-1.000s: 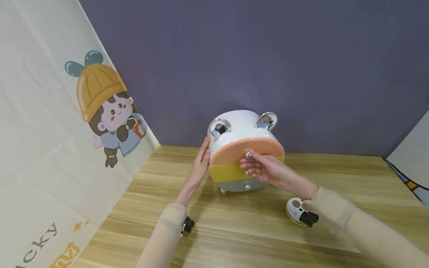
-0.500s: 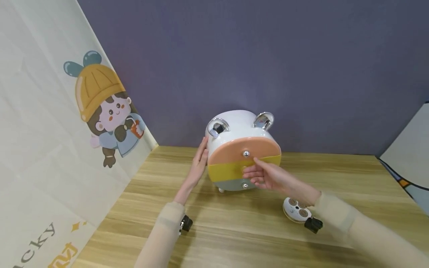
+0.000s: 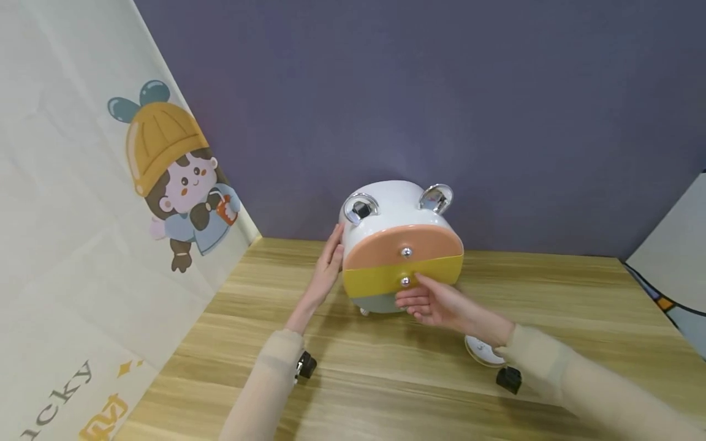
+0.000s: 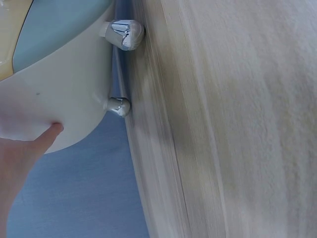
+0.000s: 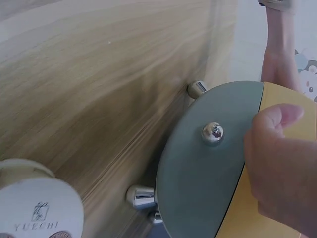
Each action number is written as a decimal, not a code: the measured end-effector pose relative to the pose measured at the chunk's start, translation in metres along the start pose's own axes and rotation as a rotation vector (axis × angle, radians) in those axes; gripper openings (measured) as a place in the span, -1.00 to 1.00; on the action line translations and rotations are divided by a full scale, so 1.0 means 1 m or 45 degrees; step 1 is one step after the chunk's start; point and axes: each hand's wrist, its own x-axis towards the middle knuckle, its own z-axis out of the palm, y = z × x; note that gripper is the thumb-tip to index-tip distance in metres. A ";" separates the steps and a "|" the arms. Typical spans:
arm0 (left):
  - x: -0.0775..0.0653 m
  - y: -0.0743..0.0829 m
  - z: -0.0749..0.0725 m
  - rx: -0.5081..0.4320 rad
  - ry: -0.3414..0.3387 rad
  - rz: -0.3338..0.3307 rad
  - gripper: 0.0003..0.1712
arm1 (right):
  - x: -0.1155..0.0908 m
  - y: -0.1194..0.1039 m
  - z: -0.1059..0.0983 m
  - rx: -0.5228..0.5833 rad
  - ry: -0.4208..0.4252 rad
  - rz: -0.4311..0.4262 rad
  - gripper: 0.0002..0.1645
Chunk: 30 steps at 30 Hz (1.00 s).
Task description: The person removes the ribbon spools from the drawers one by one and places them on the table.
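Note:
A round white storage box (image 3: 386,202) with silvery ear shapes and stacked drawers stands on the table against the wall. Its orange drawer (image 3: 380,245), yellow drawer (image 3: 366,283) and grey-green drawer (image 5: 198,168) are all closed, each with a small silvery knob. My left hand (image 3: 326,269) rests flat along the box's left side; the left wrist view shows a fingertip on the white shell. In front of the lower drawers is my right hand (image 3: 441,303), fingers loosely bent and holding nothing. Its thumb is near the middle knob (image 3: 405,282). In the head view, it hides the bottom knob (image 5: 213,133).
A round white piece (image 5: 42,208) printed "YUECHI" lies on the wooden table (image 3: 353,373), right of the box and partly under my right forearm. Small black devices (image 3: 508,380) sit at both wrists. A dark blue wall (image 3: 413,92) rises behind, and a printed white sheet (image 3: 66,214) hangs at left.
My right hand has let go of the top knob and moved down past the yellow drawer to the grey-green one. My left hand has stayed on the box's side.

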 end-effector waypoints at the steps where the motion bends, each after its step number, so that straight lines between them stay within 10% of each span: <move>1: 0.002 -0.005 0.001 0.001 0.006 0.004 -0.41 | 0.001 0.000 0.000 0.001 0.004 0.000 -0.35; 30: 0.003 -0.008 0.000 -0.051 -0.003 0.035 -0.41 | 0.007 0.007 0.007 0.137 0.127 -0.123 -0.55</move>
